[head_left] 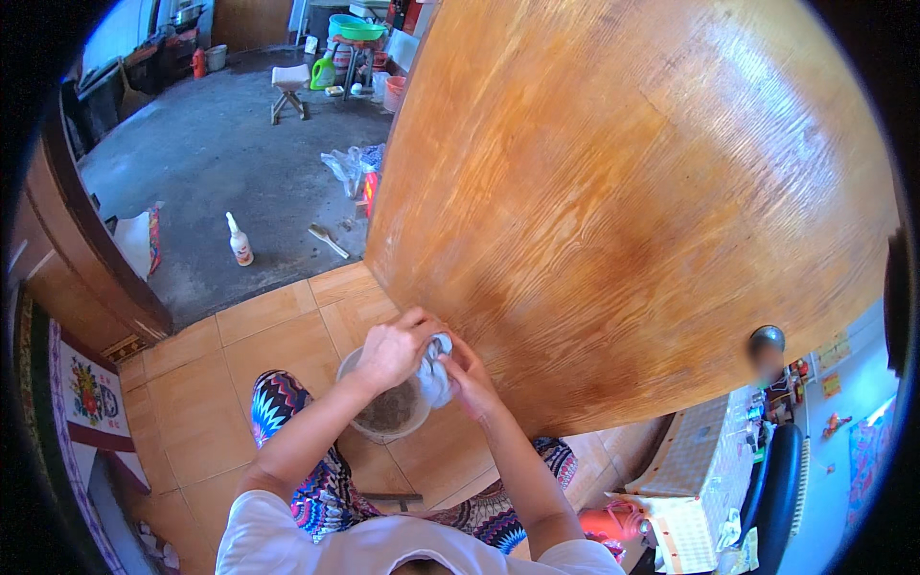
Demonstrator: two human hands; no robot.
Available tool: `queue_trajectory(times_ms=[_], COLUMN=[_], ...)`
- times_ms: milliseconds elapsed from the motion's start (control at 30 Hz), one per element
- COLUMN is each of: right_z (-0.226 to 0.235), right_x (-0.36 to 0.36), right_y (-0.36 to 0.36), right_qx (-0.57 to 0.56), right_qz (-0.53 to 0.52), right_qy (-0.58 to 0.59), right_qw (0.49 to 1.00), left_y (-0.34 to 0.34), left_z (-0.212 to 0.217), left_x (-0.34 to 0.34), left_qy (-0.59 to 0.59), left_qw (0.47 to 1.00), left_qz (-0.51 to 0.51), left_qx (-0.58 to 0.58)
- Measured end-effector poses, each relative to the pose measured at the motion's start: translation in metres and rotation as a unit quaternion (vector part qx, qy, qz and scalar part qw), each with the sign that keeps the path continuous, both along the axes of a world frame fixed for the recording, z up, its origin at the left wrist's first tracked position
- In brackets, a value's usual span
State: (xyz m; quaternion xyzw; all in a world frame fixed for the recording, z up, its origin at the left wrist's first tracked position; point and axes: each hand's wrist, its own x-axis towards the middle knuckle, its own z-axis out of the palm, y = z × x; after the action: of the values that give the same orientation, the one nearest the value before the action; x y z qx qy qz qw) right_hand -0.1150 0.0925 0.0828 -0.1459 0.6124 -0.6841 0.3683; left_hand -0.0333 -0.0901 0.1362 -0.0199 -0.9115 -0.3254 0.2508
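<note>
My left hand (391,349) and my right hand (468,374) are closed together on a wet grey-white cloth (436,372), which is bunched and twisted between them. They hold it over a round white bucket (362,422) of murky water that stands on the tan floor tiles. The cloth hangs just in front of the lower edge of a large varnished wooden door (613,192). My knees in patterned trousers (278,402) flank the bucket.
The door's round knob (767,337) is at the right. Past the threshold is a grey concrete floor with a white bottle (240,241), a small brush (329,240), a stool (289,88) and tubs. A wicker basket (695,479) stands at the lower right.
</note>
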Motion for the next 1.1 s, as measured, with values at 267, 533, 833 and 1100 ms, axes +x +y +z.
queue_trajectory(times_ms=[267, 533, 833, 1100], right_z=[0.019, 0.094, 0.097, 0.167], right_x=[-0.011, -0.033, -0.109, -0.067], right_y=[0.040, 0.069, 0.085, 0.044], right_qx=[0.017, 0.124, 0.151, -0.210], right_qz=[0.016, -0.141, 0.010, -0.159], right_qy=[0.118, 0.508, 0.369, -0.034], right_qw=[0.993, 0.841, 0.917, 0.964], left_y=[-0.010, -0.035, -0.081, 0.049], left_z=[0.024, 0.057, -0.029, 0.059], left_x=[-0.024, -0.038, -0.051, -0.062], left_qy=[0.016, 0.062, -0.087, -0.065], left_qw=[0.738, 0.806, 0.879, 0.956], left_qz=[-0.014, -0.059, 0.166, -0.109], left_qx=[0.674, 0.585, 0.438, 0.265])
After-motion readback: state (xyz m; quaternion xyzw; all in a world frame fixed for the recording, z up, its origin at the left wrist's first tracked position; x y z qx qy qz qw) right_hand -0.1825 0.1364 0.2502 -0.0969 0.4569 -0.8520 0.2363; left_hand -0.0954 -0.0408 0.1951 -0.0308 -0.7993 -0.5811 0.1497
